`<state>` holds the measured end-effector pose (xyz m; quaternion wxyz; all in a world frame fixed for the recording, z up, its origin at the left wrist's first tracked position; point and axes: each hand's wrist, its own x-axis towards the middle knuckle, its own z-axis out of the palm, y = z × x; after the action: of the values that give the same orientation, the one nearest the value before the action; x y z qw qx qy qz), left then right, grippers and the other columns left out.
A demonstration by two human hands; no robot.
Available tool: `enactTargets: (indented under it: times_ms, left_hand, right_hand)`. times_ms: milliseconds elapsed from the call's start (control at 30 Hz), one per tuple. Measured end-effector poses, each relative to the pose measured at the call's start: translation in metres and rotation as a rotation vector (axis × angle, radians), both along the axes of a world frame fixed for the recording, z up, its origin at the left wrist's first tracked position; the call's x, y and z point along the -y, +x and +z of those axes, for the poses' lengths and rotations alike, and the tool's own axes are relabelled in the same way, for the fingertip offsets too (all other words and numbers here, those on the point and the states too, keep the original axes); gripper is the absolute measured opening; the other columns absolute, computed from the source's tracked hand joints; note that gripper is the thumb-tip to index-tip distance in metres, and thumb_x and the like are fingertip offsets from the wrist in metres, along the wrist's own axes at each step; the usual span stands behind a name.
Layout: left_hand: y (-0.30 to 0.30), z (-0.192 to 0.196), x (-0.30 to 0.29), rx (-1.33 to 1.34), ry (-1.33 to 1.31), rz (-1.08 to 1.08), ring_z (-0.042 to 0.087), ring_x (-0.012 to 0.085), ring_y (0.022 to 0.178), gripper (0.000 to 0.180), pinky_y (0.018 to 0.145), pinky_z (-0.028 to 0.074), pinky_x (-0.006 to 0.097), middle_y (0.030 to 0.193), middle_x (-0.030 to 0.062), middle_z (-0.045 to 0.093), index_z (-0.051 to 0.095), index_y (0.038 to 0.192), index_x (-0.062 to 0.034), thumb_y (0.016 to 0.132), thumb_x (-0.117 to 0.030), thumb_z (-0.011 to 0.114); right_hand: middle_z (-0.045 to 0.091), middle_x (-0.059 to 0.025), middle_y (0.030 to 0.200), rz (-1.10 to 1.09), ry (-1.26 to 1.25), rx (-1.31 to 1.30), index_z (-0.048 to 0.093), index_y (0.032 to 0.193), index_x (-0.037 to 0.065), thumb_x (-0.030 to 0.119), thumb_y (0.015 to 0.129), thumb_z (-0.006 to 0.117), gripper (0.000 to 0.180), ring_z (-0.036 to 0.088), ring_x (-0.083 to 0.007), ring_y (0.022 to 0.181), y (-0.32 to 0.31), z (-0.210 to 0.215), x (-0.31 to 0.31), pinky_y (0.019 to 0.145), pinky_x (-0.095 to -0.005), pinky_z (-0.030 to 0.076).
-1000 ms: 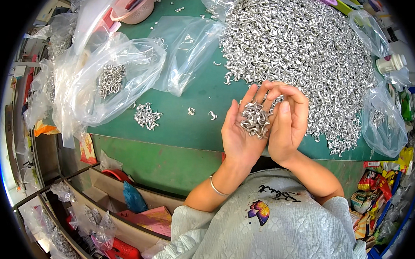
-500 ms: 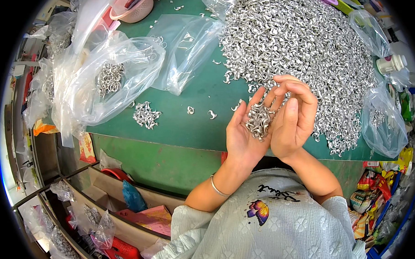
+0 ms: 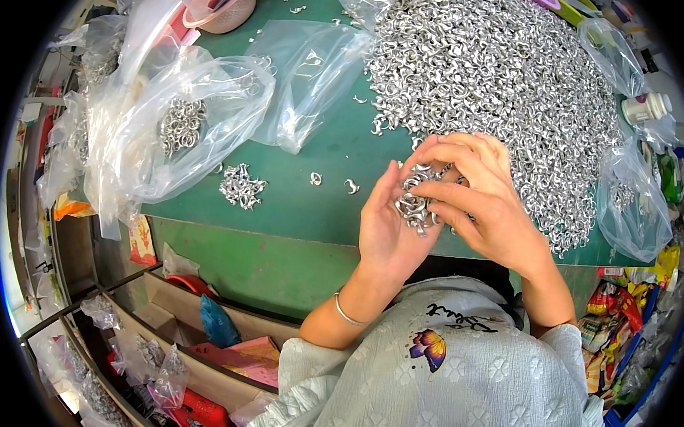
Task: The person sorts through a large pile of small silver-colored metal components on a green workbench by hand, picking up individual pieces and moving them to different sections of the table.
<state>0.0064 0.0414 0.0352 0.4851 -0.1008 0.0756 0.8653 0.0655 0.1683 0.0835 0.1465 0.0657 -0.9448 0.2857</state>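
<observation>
My left hand point(image 3: 387, 236) is cupped, palm up, above the near edge of the green table. In it lies a heap of small curved silver metal pieces point(image 3: 415, 209), some ring-like. My right hand point(image 3: 500, 215) reaches over from the right, its fingers bent and the tips pressed among those pieces. The right fingers cover part of the heap. Just beyond both hands spreads a large pile of similar silver pieces point(image 3: 497, 76). Two single pieces and a small heap point(image 3: 242, 186) rest on the table to the left.
An open clear plastic bag point(image 3: 233, 97) with silver rings inside lies at the left, beside a flat clear bag point(image 3: 305, 84). A pink basket point(image 3: 221, 13) stands at the far left. On the right are a white bottle point(image 3: 647, 108) and another clear bag point(image 3: 632, 205). The green tabletop point(image 3: 312, 220) ends before my body.
My right hand has turned from beside the left palm to over it, its fingertips now among the metal pieces. My left hand has shifted slightly left and nearer.
</observation>
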Motion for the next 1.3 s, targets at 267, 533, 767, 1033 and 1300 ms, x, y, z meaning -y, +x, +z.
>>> enactTargets:
  times_ms: [267,533,767,1033,1300]
  left_hand:
    - [0.001,-0.021,0.006,0.098,0.198,-0.084,0.056,0.0189,0.103,0.043,0.083,0.047,0.033,0.118,0.0113,0.055,0.042,0.132,-0.0027,0.099,-0.03,0.033]
    - [-0.001,-0.009,0.002,0.131,0.191,-0.099,0.055,0.0201,0.109,0.045,0.089,0.046,0.038,0.125,0.0099,0.052,0.039,0.136,-0.0033,0.099,-0.029,0.03]
    - [-0.001,-0.003,0.001,0.071,0.009,-0.06,0.05,0.0265,0.119,0.044,0.103,0.039,0.046,0.13,0.0154,0.048,0.038,0.135,-0.0018,0.099,-0.027,0.032]
    - [-0.007,-0.014,-0.006,0.059,0.042,0.087,0.032,0.0362,0.133,0.042,0.111,0.024,0.053,0.138,0.0219,0.039,0.038,0.133,-0.0001,0.097,-0.021,0.037]
    - [-0.011,-0.023,-0.006,0.08,0.097,0.166,0.026,0.0363,0.136,0.042,0.111,0.024,0.052,0.142,0.0211,0.034,0.035,0.135,-0.0005,0.097,-0.019,0.037]
  right_hand:
    - [0.056,-0.0036,0.104,0.023,0.036,0.067,0.062,0.078,0.007,0.009,0.071,0.069,0.01,0.05,-0.0229,0.108,0.001,0.008,-0.001,0.099,-0.0474,0.028]
    - [0.06,-0.0032,0.095,0.039,-0.213,0.02,0.06,0.076,0.006,0.004,0.071,0.069,0.011,0.054,-0.0253,0.103,-0.001,0.003,-0.004,0.096,-0.0387,0.033]
    - [0.064,-0.0076,0.091,-0.025,-0.749,-0.007,0.06,0.08,0.001,-0.001,0.08,0.061,0.003,0.061,-0.019,0.087,-0.001,-0.003,-0.011,0.081,-0.0334,0.046]
    - [0.061,-0.0078,0.073,-0.36,-0.423,-0.072,0.059,0.083,-0.001,0.001,0.081,0.062,0.005,0.061,-0.0171,0.072,0.005,-0.015,-0.014,0.069,-0.0309,0.046]
    - [0.058,-0.0065,0.086,-0.195,-0.086,0.023,0.061,0.09,0.005,0.005,0.073,0.07,0.019,0.054,-0.0242,0.082,0.008,-0.028,-0.013,0.072,-0.0353,0.039]
